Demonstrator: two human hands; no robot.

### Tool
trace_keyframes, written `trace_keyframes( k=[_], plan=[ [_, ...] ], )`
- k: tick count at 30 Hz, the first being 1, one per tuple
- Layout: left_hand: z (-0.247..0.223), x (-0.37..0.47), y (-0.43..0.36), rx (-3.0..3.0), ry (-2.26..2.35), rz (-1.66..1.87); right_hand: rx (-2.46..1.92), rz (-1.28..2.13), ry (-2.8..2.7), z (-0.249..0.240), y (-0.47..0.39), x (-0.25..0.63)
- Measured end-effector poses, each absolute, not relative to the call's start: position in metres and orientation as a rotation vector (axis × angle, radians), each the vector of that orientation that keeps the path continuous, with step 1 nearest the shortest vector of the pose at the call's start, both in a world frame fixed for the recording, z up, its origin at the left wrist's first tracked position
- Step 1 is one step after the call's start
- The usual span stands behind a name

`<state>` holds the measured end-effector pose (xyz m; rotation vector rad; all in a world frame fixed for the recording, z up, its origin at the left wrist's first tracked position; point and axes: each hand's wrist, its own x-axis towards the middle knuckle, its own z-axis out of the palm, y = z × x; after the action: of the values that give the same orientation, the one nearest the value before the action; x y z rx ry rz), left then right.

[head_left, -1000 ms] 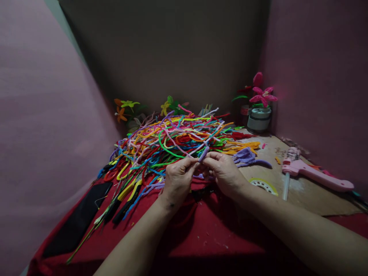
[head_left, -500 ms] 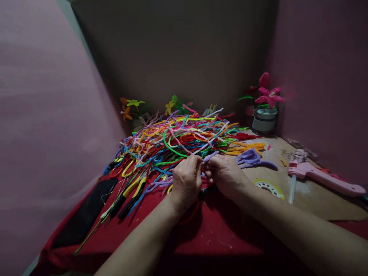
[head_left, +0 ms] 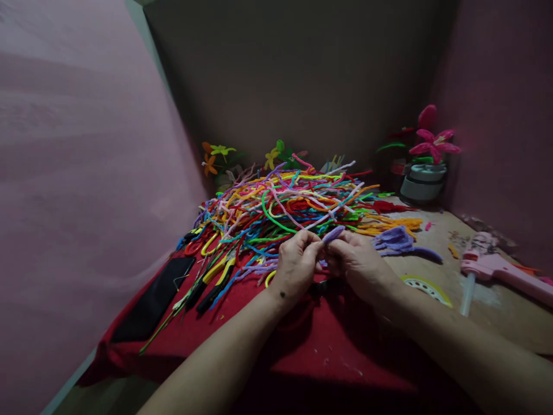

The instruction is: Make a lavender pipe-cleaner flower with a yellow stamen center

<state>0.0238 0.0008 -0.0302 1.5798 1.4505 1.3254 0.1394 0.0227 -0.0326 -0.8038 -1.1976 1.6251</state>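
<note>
Left hand (head_left: 299,260) and right hand (head_left: 358,260), as I watch remotely, pinch a small purple fuzzy piece (head_left: 334,233) between them, in front of the heap. Sweeping left to right, I see a flat black slab (head_left: 153,300), yellow-and-black handles (head_left: 215,269), the heap of colourful fuzzy stems (head_left: 285,202), a purple bundle (head_left: 395,239), a yellow-rimmed ring (head_left: 439,292) and a pink glue gun (head_left: 496,268).

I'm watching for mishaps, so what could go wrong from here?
The purple piece, pinched at the fingertips of the left hand and right hand, might slip from so small a grip. The right forearm passes beside the yellow-rimmed tape roll and could nudge it. The black slab lies near the left edge of the red cloth, so a bump might tip it off.
</note>
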Motion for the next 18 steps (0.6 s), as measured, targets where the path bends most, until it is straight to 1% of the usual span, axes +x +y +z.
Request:
trace_keyframes(
  k=[3, 7, 14, 18],
  plan=[
    [-0.0261, 0.024, 0.0042, 1.278, 1.245, 1.293, -0.858, 1.541, -1.231, -0.0297, 0.0214, 0.1391],
    [-0.0218, 0.0213, 0.006, 1.197, 1.111, 1.293, -0.84, 1.528, -1.226, -0.0256, 0.0198, 0.1383],
    [-0.0238, 0.0274, 0.0033, 1.285, 1.232, 1.358, -0.835, 1.54, -1.218, -0.0256, 0.0209, 0.1402],
    [-0.0262, 0.0303, 0.0023, 1.335, 1.282, 1.38, -0.872, 1.47, -1.251, -0.0303, 0.0231, 0.1396]
  ],
)
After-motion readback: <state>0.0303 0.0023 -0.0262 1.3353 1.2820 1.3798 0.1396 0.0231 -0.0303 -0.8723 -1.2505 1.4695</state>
